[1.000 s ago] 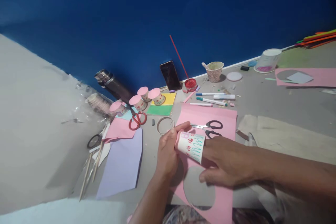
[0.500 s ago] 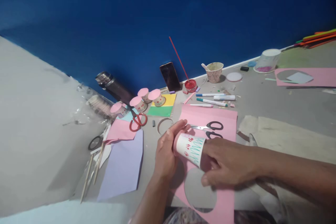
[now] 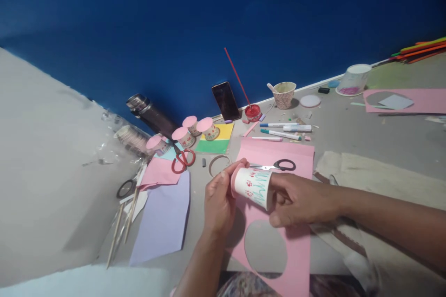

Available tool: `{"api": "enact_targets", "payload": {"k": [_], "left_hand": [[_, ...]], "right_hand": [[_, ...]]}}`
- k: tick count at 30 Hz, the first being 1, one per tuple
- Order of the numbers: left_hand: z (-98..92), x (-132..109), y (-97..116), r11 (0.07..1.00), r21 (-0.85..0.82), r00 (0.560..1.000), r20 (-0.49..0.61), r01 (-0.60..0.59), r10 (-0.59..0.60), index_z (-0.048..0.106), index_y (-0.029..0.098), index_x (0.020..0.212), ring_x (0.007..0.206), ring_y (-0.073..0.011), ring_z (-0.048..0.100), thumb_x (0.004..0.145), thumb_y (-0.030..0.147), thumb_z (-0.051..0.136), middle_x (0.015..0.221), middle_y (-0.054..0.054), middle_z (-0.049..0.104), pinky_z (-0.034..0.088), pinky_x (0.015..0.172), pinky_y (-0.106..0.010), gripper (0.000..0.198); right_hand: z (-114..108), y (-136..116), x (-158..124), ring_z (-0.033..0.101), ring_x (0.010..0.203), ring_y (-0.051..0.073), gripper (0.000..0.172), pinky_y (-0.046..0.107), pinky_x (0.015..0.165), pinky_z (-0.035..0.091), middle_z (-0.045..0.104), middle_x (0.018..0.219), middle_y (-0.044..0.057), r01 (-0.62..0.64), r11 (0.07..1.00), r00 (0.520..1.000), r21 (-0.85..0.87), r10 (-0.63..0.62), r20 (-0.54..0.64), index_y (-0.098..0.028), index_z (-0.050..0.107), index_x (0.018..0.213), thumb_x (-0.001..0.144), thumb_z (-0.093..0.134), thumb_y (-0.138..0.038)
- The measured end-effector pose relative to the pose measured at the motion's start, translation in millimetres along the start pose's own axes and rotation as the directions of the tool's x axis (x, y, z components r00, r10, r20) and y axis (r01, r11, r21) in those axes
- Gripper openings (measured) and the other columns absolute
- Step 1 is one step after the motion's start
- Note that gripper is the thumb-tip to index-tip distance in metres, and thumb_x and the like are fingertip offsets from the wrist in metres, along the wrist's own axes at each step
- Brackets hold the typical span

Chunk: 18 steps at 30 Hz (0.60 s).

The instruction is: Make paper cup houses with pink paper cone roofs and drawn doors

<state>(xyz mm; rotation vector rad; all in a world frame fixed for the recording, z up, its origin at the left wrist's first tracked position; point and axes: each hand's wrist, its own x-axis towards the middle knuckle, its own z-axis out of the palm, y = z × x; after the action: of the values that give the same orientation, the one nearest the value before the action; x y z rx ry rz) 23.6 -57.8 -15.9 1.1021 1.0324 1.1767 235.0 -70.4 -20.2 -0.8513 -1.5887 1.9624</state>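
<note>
A white paper cup [image 3: 253,187] with red marks and a green zigzag lies sideways between my hands, over a pink paper sheet [image 3: 296,246] with a round hole. A pink paper disc [image 3: 234,183] covers its closed end. My left hand [image 3: 221,195] is cupped against the disc, fingers along its edge. My right hand [image 3: 296,199] has its fingers in the cup's open mouth, fingertips hidden, with the thumb outside below the rim. Black-handled scissors [image 3: 277,166] lie just beyond the cup, partly covered. Beside my left hand is a roll of tape [image 3: 219,166].
Several pink-topped cups [image 3: 183,136], red-handled scissors [image 3: 183,161] and a dark flask [image 3: 152,113] stand or lie left. Markers [image 3: 281,133], a phone [image 3: 226,100] and a red paint pot with a stick [image 3: 252,112] are behind. A pale cloth [image 3: 376,181] lies right.
Both hands have shifted the cup slightly upward in view, and it has turned a little, so its red and green marks sit differently. My right thumb has moved up with it.
</note>
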Motion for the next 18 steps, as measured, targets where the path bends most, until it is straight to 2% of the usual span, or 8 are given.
{"api": "enact_targets", "payload": {"k": [4, 8, 13, 18], "left_hand": [[-4.6, 3, -7, 0.994, -0.087, 0.998, -0.033, -0.061, 0.059, 0.082, 0.019, 0.119, 0.13, -0.032, 0.068, 0.098, 0.056, 0.065, 0.132, -0.014, 0.077, 0.049, 0.116, -0.046, 0.045], [-4.2, 2, -11, 0.984, -0.092, 0.987, -0.05, -0.154, 0.15, 0.079, 0.024, 0.126, 0.14, -0.0318, 0.061, 0.098, 0.065, 0.059, 0.144, -0.012, 0.071, 0.044, 0.122, -0.047, 0.054], [0.5, -7, -11, 0.948, 0.138, 0.955, -0.028, -0.287, 0.294, 0.072, 0.023, 0.139, 0.148, -0.032, 0.052, 0.103, 0.064, 0.049, 0.15, -0.008, 0.066, 0.037, 0.128, -0.047, 0.059], [-1.0, -11, -12, 0.929, 0.228, 0.954, 0.009, -0.293, 0.299, 0.073, 0.024, 0.138, 0.138, -0.0317, 0.063, 0.11, 0.057, 0.035, 0.15, -0.009, 0.066, 0.044, 0.121, -0.048, 0.058]], "right_hand": [[-5, 0, 0, 0.066, 0.056, 0.011, 0.088, 0.02, 0.05, 0.049, 0.07, 0.081, 0.0, 0.052, 0.969, 0.997, 0.241, -0.066, 0.048, -0.018, 0.047, 0.149, 0.08, 0.087, -0.053], [-6, 0, 1, 0.059, 0.045, 0.009, 0.087, 0.02, 0.044, 0.049, 0.068, 0.071, -0.003, 0.125, 0.899, 0.989, 0.421, -0.146, 0.016, -0.012, 0.045, 0.149, 0.081, 0.087, -0.048], [-2, 2, 3, 0.059, 0.045, 0.01, 0.083, 0.018, 0.044, 0.048, 0.069, 0.063, -0.003, 0.094, 0.88, 0.985, 0.466, -0.148, 0.082, -0.011, 0.047, 0.147, 0.082, 0.087, -0.044], [4, 2, 1, 0.066, 0.047, 0.012, 0.083, 0.016, 0.044, 0.049, 0.073, 0.064, 0.0, 0.006, 0.897, 0.979, 0.441, -0.095, 0.178, -0.014, 0.046, 0.148, 0.084, 0.086, -0.048]]}}
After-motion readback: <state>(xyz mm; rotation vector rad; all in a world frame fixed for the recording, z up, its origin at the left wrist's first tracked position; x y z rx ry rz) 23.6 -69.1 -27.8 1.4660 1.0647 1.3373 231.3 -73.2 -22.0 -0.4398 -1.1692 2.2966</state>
